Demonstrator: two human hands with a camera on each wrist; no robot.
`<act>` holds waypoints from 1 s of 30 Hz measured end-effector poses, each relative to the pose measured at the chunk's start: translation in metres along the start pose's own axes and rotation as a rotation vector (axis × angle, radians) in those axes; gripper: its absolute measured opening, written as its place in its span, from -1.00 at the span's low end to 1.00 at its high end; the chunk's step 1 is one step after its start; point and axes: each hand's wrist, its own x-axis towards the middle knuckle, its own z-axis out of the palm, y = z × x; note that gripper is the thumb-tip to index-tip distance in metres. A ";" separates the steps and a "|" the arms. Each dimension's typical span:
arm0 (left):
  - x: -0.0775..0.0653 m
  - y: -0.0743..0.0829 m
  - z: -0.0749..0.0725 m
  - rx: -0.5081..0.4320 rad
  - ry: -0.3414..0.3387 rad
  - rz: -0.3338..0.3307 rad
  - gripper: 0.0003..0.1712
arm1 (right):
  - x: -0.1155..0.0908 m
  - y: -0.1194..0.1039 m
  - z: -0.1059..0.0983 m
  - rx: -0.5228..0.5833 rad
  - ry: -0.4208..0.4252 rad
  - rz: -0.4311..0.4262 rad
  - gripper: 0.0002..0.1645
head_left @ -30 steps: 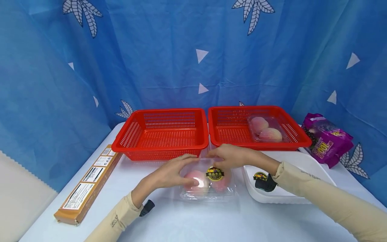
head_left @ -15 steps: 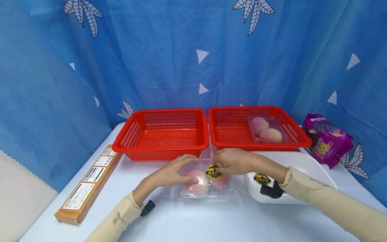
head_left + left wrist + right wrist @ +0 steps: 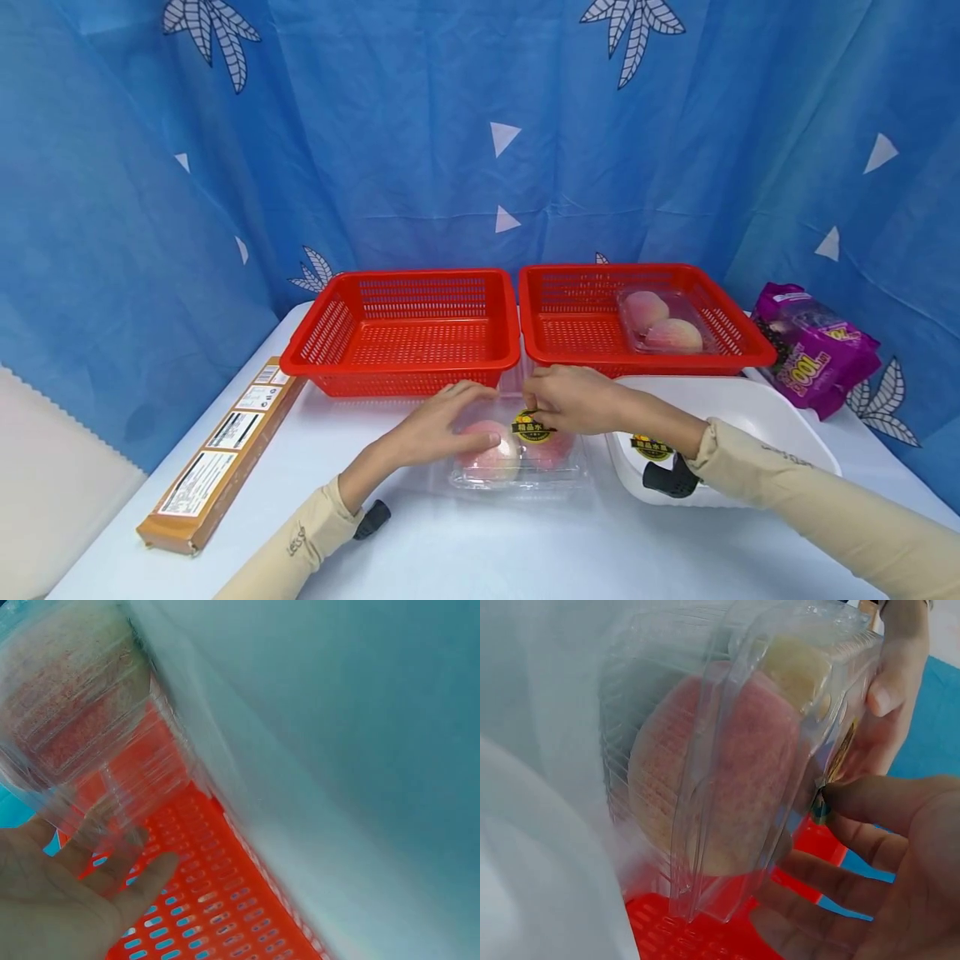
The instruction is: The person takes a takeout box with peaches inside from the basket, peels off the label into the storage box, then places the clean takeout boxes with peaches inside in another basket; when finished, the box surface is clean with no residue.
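Peach clamshell (image 3: 522,467) sat on white table (image 3: 420,554), near side of red baskets (image 3: 405,370). Left hand (image 3: 433,425) spread at its left; right hand (image 3: 576,400) pinched label (image 3: 528,429). Probably light, slick, thin-walled; peaches (image 3: 491,457) likely bruisable; rim seemed best hold.

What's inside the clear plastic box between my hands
Two peaches, side by side. In the head view, the fruit sticker and right hand hide part of one; the left hand overlaps the other. Undersides aren't visible.
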 end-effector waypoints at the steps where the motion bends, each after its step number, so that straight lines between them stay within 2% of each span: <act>1: 0.000 0.000 0.000 -0.002 0.000 -0.001 -0.24 | 0.000 0.000 0.000 -0.010 0.001 0.004 -0.86; 7: 0.001 0.000 -0.001 -0.008 -0.003 -0.011 -0.24 | 0.001 -0.001 0.001 -0.022 0.002 0.013 -0.82; 15: 0.001 -0.001 0.001 -0.004 -0.005 -0.014 -0.25 | -0.001 0.001 -0.001 0.045 0.007 -0.007 -0.83; 24: -0.001 0.001 -0.001 -0.017 -0.024 -0.043 -0.23 | -0.005 0.006 -0.008 0.272 -0.032 -0.011 -0.89; 30: 0.000 0.002 -0.002 -0.017 -0.019 -0.033 -0.26 | -0.018 0.018 -0.025 0.406 -0.035 0.012 -0.89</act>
